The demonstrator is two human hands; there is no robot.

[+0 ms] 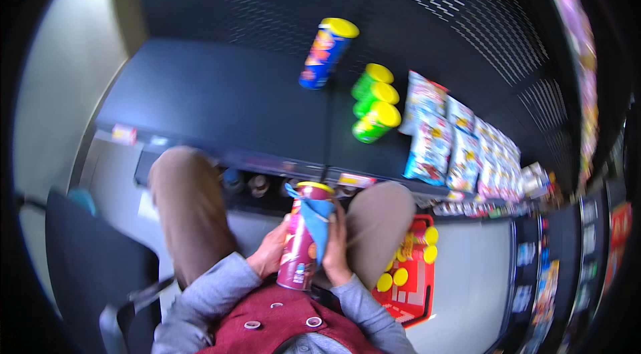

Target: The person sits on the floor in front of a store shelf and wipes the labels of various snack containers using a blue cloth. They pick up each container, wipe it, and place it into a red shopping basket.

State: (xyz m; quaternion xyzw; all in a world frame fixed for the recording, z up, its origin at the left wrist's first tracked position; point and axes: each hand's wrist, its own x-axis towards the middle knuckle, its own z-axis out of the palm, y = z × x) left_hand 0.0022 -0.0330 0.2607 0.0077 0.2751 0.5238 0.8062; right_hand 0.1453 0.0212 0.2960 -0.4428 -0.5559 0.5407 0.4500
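Between my two hands, above my lap, stands a maroon snack canister [295,269] with a yellow lid, tilted slightly. My left hand [270,250] grips its left side. On the other side my right hand [337,249] presses a blue cloth [315,219] against the can; one corner of the cloth reaches up near the lid. Before me on the dark shelf [220,99] stand a blue canister [323,56] and a short row of green canisters [375,121], all with yellow lids.
Right of the green canisters are rows of snack bags [430,144]. A red shopping basket [425,299] with several yellow-lidded canisters sits on the floor by my right knee. To my left is a black chair [95,249]. Price tags [355,180] line the shelf edge.
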